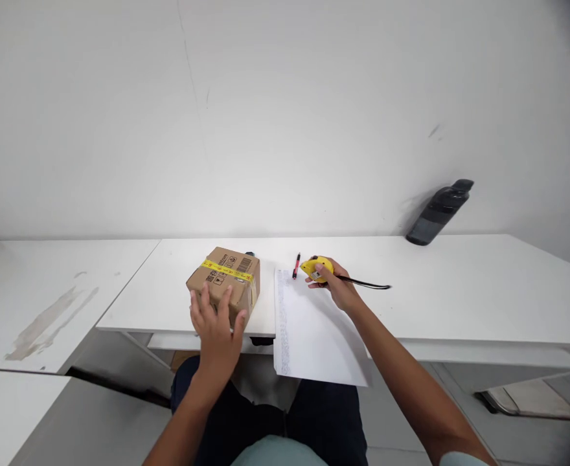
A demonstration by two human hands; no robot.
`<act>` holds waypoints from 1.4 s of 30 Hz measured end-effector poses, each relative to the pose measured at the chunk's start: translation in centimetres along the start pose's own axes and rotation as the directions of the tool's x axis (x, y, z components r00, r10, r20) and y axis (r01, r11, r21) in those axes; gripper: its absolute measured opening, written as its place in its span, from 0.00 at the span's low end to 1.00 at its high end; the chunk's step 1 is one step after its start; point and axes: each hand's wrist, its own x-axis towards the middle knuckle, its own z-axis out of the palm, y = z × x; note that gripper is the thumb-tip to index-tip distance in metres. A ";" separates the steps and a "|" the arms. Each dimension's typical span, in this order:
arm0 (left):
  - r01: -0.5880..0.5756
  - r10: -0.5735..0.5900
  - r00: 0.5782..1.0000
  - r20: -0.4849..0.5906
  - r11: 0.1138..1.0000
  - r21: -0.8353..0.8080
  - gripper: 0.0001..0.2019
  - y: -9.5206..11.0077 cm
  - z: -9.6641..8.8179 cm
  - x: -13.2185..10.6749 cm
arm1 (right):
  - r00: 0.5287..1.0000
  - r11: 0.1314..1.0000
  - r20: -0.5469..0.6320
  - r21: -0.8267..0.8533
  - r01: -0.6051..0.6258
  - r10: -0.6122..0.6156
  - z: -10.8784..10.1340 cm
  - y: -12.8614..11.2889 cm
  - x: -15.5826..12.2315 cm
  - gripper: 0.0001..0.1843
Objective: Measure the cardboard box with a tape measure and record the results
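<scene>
A brown cardboard box (221,278) stands on the white table, left of the middle, with printed symbols and a barcode on its top. A yellow strip (227,269) with small marks runs across the box and down one side. My left hand (217,323) rests against the box's near side, its fingers spread. My right hand (336,285) grips a yellow tape measure (317,268) above the sheets of paper, and its black wrist strap (370,285) hangs out to the right. No blade shows between the tape measure and the box.
White paper sheets (319,330), with writing along the left, overhang the front edge of the table (460,304). A red and black pen (296,266) lies behind them. At the back right a dark bottle (439,212) stands near the wall. Behind the box a small dark object (250,254) peeks out.
</scene>
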 end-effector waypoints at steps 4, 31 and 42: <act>-0.046 0.042 0.999 -0.030 0.986 -0.159 0.19 4.1 -2.3 -0.7 | 0.974 0.990 0.188 0.079 0.113 -0.127 5.2 -4.9 -3.9 0.19; 0.699 -0.608 0.705 0.365 0.510 -0.501 0.19 -16.1 -5.5 12.0 | 0.850 0.913 -0.382 -0.329 0.243 -0.363 1.5 -2.8 -9.0 0.26; 0.762 -0.242 0.648 0.722 0.214 -0.612 0.24 -9.1 -0.7 10.9 | 0.874 0.761 -0.074 -0.531 0.373 -0.480 13.8 -4.2 -6.8 0.19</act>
